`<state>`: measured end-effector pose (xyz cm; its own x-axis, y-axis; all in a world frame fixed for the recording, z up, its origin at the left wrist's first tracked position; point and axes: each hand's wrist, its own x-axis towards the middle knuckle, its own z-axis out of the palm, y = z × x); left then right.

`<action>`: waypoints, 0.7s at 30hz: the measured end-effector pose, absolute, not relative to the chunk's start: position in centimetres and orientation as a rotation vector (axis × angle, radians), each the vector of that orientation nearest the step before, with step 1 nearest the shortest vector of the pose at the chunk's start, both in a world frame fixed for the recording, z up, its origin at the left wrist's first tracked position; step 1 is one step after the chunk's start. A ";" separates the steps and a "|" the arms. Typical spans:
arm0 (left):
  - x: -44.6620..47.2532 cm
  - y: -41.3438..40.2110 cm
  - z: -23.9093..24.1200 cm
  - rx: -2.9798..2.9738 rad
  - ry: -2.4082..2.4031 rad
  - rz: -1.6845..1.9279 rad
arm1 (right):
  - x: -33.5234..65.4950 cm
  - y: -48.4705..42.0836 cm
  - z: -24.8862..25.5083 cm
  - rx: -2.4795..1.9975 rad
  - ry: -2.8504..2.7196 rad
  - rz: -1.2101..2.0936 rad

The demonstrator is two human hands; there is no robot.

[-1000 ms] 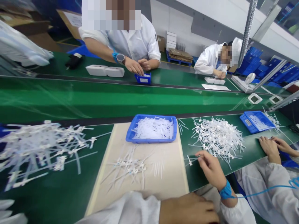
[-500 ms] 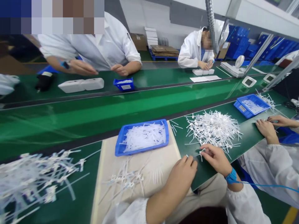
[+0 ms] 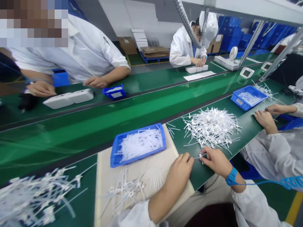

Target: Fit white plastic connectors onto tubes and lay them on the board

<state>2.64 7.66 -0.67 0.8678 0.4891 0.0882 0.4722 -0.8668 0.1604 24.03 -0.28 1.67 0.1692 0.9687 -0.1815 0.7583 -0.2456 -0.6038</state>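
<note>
Found right hand (image 3: 216,160), lower centre right, pinching one white plastic piece (image 3: 200,155) between thumb and forefinger just over the green bench (image 3: 246,126), left hand (image 3: 180,171) curled beside it, apparently gripping the piece's thin end, though too fine to confirm. Judged roughly midway: one blue tray (image 3: 138,143) at frame centre holding a shallow layer of pieces, one dense heap (image 3: 211,126) directly above the hands not yet worked, one thin scatter (image 3: 125,189) on the beige mat (image 3: 106,170) at lower centre. Counted besides a second blue tray (image 3: 248,97) at right edge, a small blue bin (image 3: 114,92) upper centre-left, a second heap (image 3: 35,195) lower left; pieces too many to tally.
</note>
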 end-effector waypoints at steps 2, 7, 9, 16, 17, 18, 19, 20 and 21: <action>2.5 7.7 -0.8 2.917 0.731 0.220 | 24.2 -0.4 1.6 -2.075 -1.648 0.757; 2.0 8.1 -0.9 2.942 0.704 0.284 | 25.5 -1.1 0.8 -2.083 -1.540 0.674; 1.8 8.3 -0.9 2.942 0.703 0.305 | 26.1 -1.3 0.5 -2.091 -1.457 0.641; 1.8 8.4 -1.2 2.790 0.601 0.352 | 26.5 -1.3 0.4 -2.007 -1.259 0.655; 1.7 8.4 -1.2 2.746 0.564 0.368 | 26.5 -1.4 0.6 -1.978 -1.246 0.677; 1.7 8.3 -1.2 2.698 0.528 0.389 | 26.5 -1.5 0.8 -1.949 -1.236 0.698; 1.6 8.2 -1.2 2.648 0.499 0.414 | 26.6 -1.8 1.0 -1.919 -1.230 0.717; 1.6 8.2 -1.1 2.600 0.475 0.446 | 26.7 -2.0 1.2 -1.892 -1.227 0.733; 1.7 8.1 -1.1 2.557 0.461 0.479 | 26.8 -2.3 1.4 -1.866 -1.225 0.749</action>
<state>1.66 8.06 -1.07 0.8811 0.4042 0.2456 0.2306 -0.8206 0.5229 26.77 -2.28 1.45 0.3659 0.9286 -0.0616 0.4782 -0.2444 -0.8435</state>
